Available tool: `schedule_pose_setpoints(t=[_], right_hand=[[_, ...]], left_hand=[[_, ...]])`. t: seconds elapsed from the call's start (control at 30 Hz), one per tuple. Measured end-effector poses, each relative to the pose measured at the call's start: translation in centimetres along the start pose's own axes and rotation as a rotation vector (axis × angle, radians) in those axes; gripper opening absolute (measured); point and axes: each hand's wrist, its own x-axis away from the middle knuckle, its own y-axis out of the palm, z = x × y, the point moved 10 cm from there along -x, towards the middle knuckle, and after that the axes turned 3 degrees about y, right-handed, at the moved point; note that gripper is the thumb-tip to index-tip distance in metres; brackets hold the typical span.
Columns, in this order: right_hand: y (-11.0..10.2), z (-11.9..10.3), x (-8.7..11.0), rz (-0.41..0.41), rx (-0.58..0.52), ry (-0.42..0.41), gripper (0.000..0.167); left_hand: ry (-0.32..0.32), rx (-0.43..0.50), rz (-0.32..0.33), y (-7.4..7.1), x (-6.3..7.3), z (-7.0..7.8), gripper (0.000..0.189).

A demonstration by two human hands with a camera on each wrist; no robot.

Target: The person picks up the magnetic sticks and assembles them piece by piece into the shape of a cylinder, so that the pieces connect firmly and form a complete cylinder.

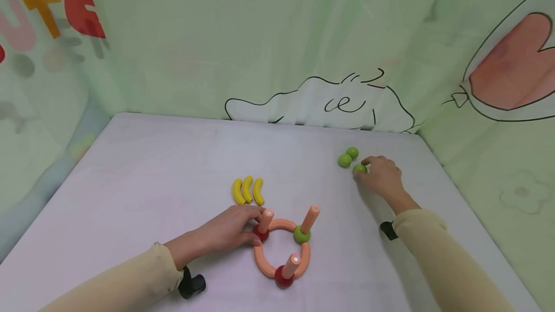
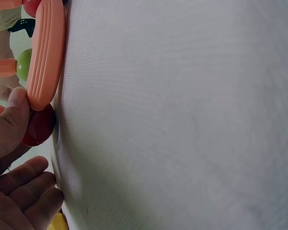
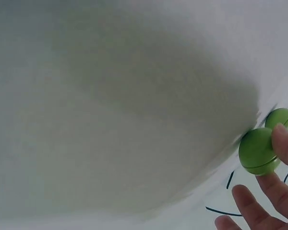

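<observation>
A ring of pink curved pieces joined by balls lies on the table, with three upright pink pegs. Two of its balls are red and one is green. At the ring's left, my left hand holds the corner with a red ball, its thumb against the end of a curved piece. Farther off to the right, my right hand pinches a loose green ball between thumb and finger. Two more green balls lie just beyond it.
Three small yellow toy bananas lie side by side behind the left hand. The white table backs onto a green printed curtain, which also rises at both sides. A black wrist device hangs under the left sleeve.
</observation>
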Motion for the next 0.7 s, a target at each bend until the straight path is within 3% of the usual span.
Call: schedule_pose_setpoints(t=[0.43,0.7], right_hand=[[0.9,-0.7,2.8,-0.048,-0.076,-0.111,0.048],[0.7,-0.8,3.8,-0.053,-0.151,-0.092,0.05]], left_hand=[[-0.003,-0.008,-0.003,-0.1,0.1,0.2,0.025],[-0.005,-0.001,-0.009,-0.1,0.1,0.3,0.026]])
